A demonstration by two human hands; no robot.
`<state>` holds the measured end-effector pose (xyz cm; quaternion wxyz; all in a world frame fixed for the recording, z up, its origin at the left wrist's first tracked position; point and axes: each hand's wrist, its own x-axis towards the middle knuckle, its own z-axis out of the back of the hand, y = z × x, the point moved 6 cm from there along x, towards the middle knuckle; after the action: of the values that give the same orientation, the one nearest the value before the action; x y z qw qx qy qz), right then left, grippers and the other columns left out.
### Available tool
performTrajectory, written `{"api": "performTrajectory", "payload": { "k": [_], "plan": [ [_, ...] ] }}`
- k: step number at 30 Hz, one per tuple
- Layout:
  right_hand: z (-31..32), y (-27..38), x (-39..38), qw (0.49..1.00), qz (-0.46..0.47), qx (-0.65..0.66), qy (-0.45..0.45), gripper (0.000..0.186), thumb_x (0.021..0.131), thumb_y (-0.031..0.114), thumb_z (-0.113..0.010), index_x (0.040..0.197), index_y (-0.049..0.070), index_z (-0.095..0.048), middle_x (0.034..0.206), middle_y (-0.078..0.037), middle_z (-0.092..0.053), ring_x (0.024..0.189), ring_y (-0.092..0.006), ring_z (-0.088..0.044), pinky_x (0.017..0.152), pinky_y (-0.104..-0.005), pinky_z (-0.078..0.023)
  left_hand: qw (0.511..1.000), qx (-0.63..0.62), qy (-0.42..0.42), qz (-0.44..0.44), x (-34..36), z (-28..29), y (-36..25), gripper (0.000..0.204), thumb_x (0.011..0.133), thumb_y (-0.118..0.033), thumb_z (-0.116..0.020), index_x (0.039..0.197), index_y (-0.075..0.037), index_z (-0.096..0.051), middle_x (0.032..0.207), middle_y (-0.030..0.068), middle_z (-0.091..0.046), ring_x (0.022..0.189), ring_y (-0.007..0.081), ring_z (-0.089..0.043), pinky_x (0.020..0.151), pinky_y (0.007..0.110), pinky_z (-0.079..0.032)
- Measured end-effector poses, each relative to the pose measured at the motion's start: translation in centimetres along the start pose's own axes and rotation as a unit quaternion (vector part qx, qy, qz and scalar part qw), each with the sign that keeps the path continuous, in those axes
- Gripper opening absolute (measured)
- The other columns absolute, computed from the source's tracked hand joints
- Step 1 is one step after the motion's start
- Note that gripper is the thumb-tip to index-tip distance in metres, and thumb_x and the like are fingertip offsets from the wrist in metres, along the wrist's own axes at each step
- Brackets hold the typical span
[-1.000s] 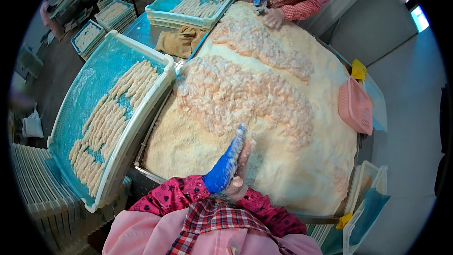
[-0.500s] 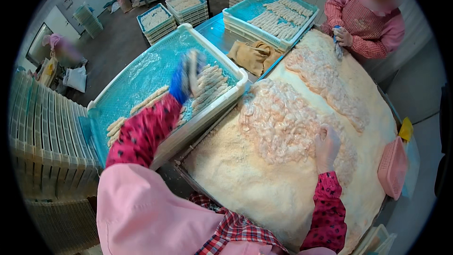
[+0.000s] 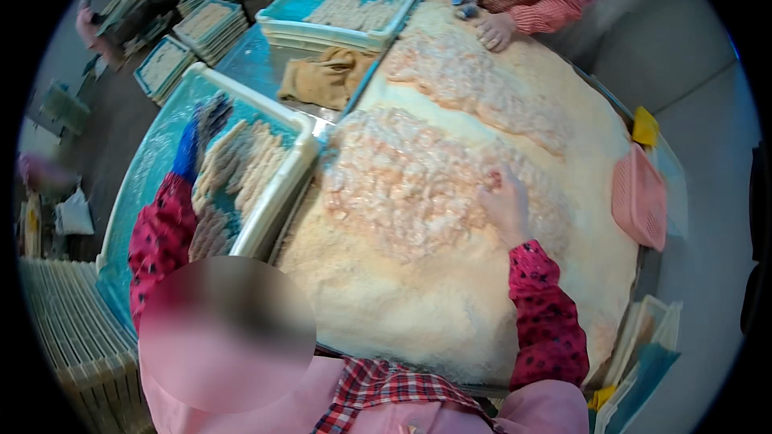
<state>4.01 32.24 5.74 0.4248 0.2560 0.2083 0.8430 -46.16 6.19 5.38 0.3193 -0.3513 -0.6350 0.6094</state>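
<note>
My left hand (image 3: pixel 211 116), in a blue and grey glove, is over a white-rimmed blue tray (image 3: pixel 161 165). It lies beside rows of pale crumb-coated strips (image 3: pixel 241 162); its fingers are smeared, and what they hold does not show. My right hand (image 3: pixel 507 205), in a thin whitish glove, rests at the right part of a heap of wet, pale pink meat pieces (image 3: pixel 402 181). Its fingers are curled together, with a pinkish bit at the tips that is too small to name. The heap lies on a layer of cream-coloured crumbs or flour (image 3: pixel 386 305) across the table.
Across the table a co-worker's gloved hands (image 3: pixel 494 30) work by a second meat heap (image 3: pixel 482 96). A filled tray (image 3: pixel 322 32) and a brown cloth (image 3: pixel 326 79) are at the back. A pink basket (image 3: pixel 639 197) hangs at the right edge; stacked trays (image 3: pixel 76 313) stand left.
My view has turned rightward, so the scene sits further left. My left hand has moved from above the strips to further left in the tray. My right hand stays at the heap.
</note>
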Motion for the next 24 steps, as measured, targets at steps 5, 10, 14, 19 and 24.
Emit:
{"api": "performTrajectory", "payload": {
  "k": [5,10,14,19,24],
  "plan": [
    [0.6,0.4,-0.2,0.998,-0.043,0.039,0.02,0.021,0.067,0.01,-0.066,0.085,0.007,-0.055,0.075,-0.011,-0.06,0.071,-0.0283,-0.06,0.066,-0.037,-0.048,0.987,0.118,0.104,0.024,-5.9,-8.8,-2.6,0.052,0.095,-0.042,-0.035,0.131,-0.007,-0.046,0.13,0.0131,-0.049,0.121,0.0239,-0.046,0.106,0.037,-0.029],
    [4.1,3.9,-3.9,0.984,0.019,0.17,0.056,0.018,0.068,0.003,-0.063,0.084,0.007,-0.057,0.079,-0.008,-0.059,0.078,-0.0236,-0.059,0.074,-0.0339,-0.047,0.938,0.273,0.208,-0.051,-15.7,-16.1,-6.8,0.039,0.095,-0.026,-0.042,0.122,0.001,-0.053,0.122,0.0151,-0.056,0.116,0.0243,-0.051,0.1,0.034,-0.035],
    [3.8,7.1,-14.8,0.951,0.187,0.064,0.239,0.019,0.07,0.001,-0.061,0.088,0.005,-0.058,0.097,-0.011,-0.059,0.096,-0.0224,-0.056,0.086,-0.0334,-0.043,0.943,0.226,0.227,-0.094,-20.1,-19.5,-3.2,0.037,0.092,-0.02,-0.048,0.124,-0.002,-0.051,0.119,0.0165,-0.057,0.11,0.0299,-0.054,0.095,0.035,-0.04],
    [3.9,-2.7,-23.9,0.969,-0.16,0.179,0.059,0.034,0.079,0.004,-0.055,0.112,0.0,-0.052,0.122,-0.017,-0.05,0.115,-0.0271,-0.047,0.097,-0.036,-0.036,0.924,0.315,0.217,-0.015,-25.3,-26.1,6.0,0.05,0.086,-0.033,-0.058,0.126,-0.005,-0.048,0.117,0.0178,-0.055,0.106,0.0324,-0.053,0.091,0.038,-0.042],
    [1.6,1.8,-24.9,0.948,-0.235,0.212,-0.021,0.046,0.09,0.014,-0.042,0.131,-0.004,-0.035,0.133,-0.018,-0.04,0.126,-0.028,-0.036,0.106,-0.0359,-0.026,0.893,0.318,0.255,-0.19,-26.2,-41.1,7.6,0.054,0.083,-0.033,-0.061,0.127,-0.006,-0.046,0.126,0.0203,-0.048,0.108,0.0362,-0.05,0.091,0.042,-0.042]
  ]
}}
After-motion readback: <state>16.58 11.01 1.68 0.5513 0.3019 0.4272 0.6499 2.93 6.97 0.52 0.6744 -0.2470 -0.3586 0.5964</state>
